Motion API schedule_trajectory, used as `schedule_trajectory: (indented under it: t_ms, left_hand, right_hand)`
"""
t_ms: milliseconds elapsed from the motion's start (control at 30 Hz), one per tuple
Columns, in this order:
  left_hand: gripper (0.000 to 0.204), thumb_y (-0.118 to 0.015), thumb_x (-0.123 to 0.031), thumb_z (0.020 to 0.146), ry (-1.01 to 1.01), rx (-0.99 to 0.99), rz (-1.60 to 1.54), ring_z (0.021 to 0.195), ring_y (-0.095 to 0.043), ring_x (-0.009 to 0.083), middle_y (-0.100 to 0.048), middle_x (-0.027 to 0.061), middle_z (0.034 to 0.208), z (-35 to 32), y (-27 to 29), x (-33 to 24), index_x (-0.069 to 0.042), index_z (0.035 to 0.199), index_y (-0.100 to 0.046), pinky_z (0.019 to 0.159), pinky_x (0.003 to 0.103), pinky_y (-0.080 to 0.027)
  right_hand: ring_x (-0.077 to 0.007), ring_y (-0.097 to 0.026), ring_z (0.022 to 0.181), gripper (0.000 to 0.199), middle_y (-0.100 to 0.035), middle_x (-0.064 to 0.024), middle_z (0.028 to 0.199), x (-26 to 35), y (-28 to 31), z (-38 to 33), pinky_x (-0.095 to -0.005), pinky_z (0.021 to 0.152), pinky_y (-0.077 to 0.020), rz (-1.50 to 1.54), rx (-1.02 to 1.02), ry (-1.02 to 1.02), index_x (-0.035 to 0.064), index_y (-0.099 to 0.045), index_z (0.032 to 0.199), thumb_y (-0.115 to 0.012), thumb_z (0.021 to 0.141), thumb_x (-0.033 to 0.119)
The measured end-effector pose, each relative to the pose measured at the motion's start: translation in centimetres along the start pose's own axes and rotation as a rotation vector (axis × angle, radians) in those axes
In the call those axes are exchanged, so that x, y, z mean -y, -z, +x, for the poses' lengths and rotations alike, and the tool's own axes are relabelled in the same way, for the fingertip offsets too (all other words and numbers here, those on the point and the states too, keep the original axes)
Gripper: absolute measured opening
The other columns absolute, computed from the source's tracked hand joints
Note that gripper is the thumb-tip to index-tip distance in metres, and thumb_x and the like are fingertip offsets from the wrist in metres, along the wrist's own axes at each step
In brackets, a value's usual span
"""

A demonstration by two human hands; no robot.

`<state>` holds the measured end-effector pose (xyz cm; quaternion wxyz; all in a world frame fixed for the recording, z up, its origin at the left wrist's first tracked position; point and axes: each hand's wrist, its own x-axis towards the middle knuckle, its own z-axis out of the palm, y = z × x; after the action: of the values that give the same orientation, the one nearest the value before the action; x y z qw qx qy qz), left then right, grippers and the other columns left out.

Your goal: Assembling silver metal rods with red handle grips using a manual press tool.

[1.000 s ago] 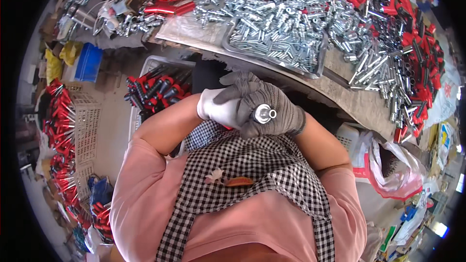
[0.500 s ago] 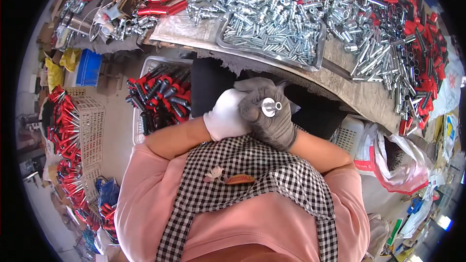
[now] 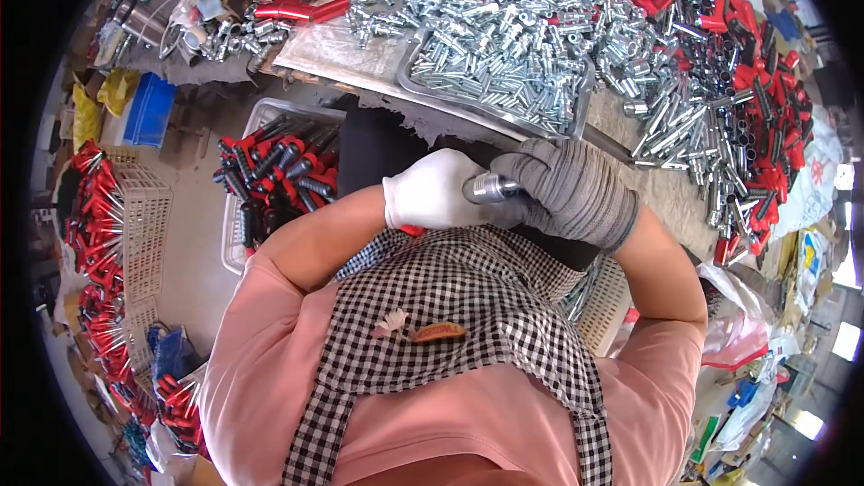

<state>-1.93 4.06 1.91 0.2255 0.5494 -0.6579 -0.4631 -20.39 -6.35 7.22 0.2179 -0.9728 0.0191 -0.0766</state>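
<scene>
A shiny metal fitting, a short cylinder, lies sideways between my two hands above my lap. My left hand, in a white glove, is closed around its wide end. My right hand, in a grey striped glove, has its fingers bent against the narrower end. A small red piece shows just under the left glove; I cannot tell what it belongs to. Past my hands, a metal tray on the workbench holds many thin silvery pins and fittings.
The bench carries heaped metal fittings and red sleeves. Left of my lap a white crate holds black-and-red handled tools. Beige baskets stand farther left beside red-handled parts. A beige basket is near my right side.
The fitting has turned from pointing up out of the right glove to lying sideways between both hands. My right hand has moved right, away from the left hand. The view has shifted slightly.
</scene>
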Motion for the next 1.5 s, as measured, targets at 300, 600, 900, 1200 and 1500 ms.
schedule_trajectory:
  t_ms: [300,600,900,1200,1500]
  left_hand:
    - [0.018,-0.072,-0.023,0.075,-0.137,-0.420,0.017,0.064,-0.066,0.0333,-0.066,0.0158,0.069,0.1,-4.0,0.5,-0.007,0.080,-0.071,0.061,0.039,-0.054]
    - [0.031,-0.058,-0.027,0.094,-0.096,-0.705,-1.049,0.062,-0.057,0.0243,-0.059,0.0122,0.066,-2.2,3.8,2.7,-0.001,0.076,-0.055,0.066,0.037,-0.051]
    - [0.026,-0.043,-0.020,0.100,0.552,-0.557,-2.210,0.110,-0.059,0.0318,-0.062,0.0154,0.113,7.3,-9.2,10.4,-0.004,0.117,-0.054,0.096,0.052,-0.049]
    - [0.035,-0.049,-0.009,0.095,0.536,0.096,-1.984,0.117,-0.058,0.0334,-0.058,0.0207,0.127,15.8,-19.6,18.3,-0.004,0.129,-0.053,0.089,0.050,-0.054]
    - [0.039,-0.041,-0.015,0.100,-0.045,-0.113,-1.237,0.123,-0.054,0.0314,-0.052,0.0197,0.136,16.2,-21.4,22.3,-0.005,0.137,-0.048,0.097,0.048,-0.050]
  right_hand:
    - [-0.0327,-0.063,0.064,0.043,-0.063,-0.0155,0.071,1.8,-1.4,-0.4,-0.0414,0.059,-0.0495,-0.260,-0.094,-0.474,0.0051,-0.070,0.084,-0.068,0.082,0.048]
    - [-0.0330,-0.066,0.097,0.078,-0.062,-0.0177,0.115,1.6,-3.7,-0.8,-0.0357,0.081,-0.0535,0.073,-0.358,-0.016,0.0042,-0.051,0.129,-0.088,0.061,0.016]
    - [-0.0244,-0.066,0.078,0.040,-0.067,-0.0086,0.091,-0.4,-10.2,-7.0,-0.0324,0.072,-0.0539,1.344,-0.266,-1.019,0.0004,-0.061,0.115,-0.069,0.078,0.013]
    - [-0.0256,-0.061,0.066,0.014,-0.064,-0.0120,0.078,-8.9,-23.6,-10.1,-0.0380,0.065,-0.0528,1.670,-0.648,-1.679,0.0028,-0.066,0.088,-0.068,0.076,0.010]
    - [-0.0222,-0.060,0.065,0.031,-0.065,-0.0107,0.093,-13.1,-28.2,-9.2,-0.0339,0.057,-0.0516,1.329,-0.294,-1.621,0.0114,-0.057,0.121,-0.059,0.090,0.016]
